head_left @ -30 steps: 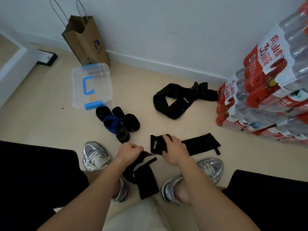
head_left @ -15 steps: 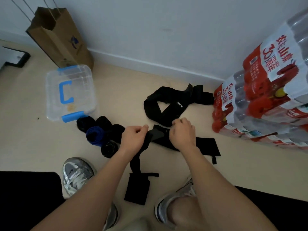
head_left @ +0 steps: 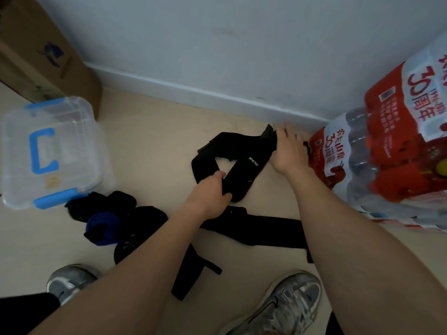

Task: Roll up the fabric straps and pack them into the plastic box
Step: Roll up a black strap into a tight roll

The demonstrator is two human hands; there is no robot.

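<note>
A looped black fabric strap (head_left: 244,160) with a white logo lies on the floor near the wall. My left hand (head_left: 210,197) grips its near lower end. My right hand (head_left: 287,151) lies with straight fingers on its far right end by the bottle pack. A second long black strap (head_left: 263,228) lies flat across the floor under my arms, one end trailing toward my feet. Several rolled straps (head_left: 108,221), black and one blue, sit in a cluster beside the clear plastic box (head_left: 79,131) with blue handle and clips, lid on.
A brown paper bag (head_left: 46,52) stands against the wall behind the box. Shrink-wrapped packs of water bottles (head_left: 387,151) are stacked at the right. My two silver shoes (head_left: 287,303) are at the bottom of the view.
Both hands let go of the near strap, which now lies flat, and reached forward to the looped strap by the wall. The view has moved forward and closer.
</note>
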